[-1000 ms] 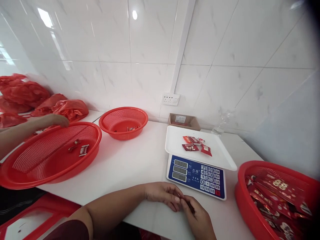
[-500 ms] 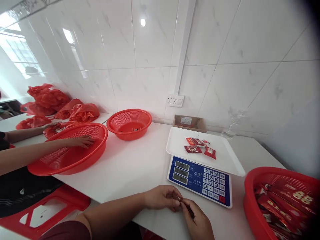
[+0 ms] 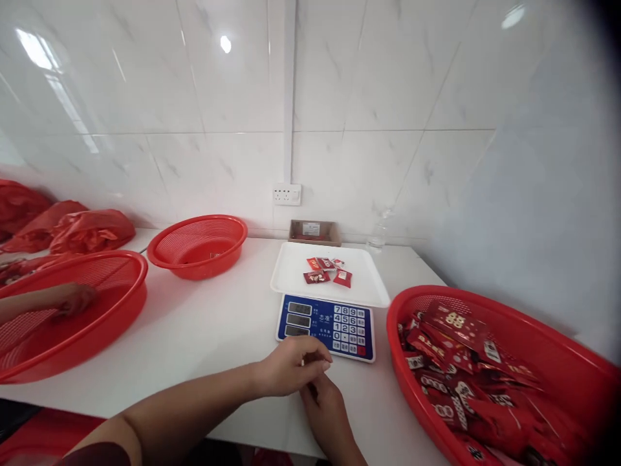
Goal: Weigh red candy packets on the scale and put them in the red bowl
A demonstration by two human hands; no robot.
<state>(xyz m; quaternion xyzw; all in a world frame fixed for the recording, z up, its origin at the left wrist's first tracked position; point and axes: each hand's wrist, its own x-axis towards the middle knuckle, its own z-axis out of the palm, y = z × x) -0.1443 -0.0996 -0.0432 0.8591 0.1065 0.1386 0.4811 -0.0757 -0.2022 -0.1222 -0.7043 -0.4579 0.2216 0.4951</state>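
My left hand and my right hand meet on the white table just in front of the blue-faced scale. The fingers of both hands are pinched together on a small dark thing that I cannot make out. The scale's white tray holds several small red packets. To my right a large red basket is full of red packets.
A round red basket stands at the back left. A wide red basket at the left has another person's hand in it. Red plastic bags lie behind it. A small cardboard box sits against the tiled wall.
The view has swung to the right, so the full basket shows more. My hands stay together in front of the scale. The other person's hand has gone deeper into the wide basket.
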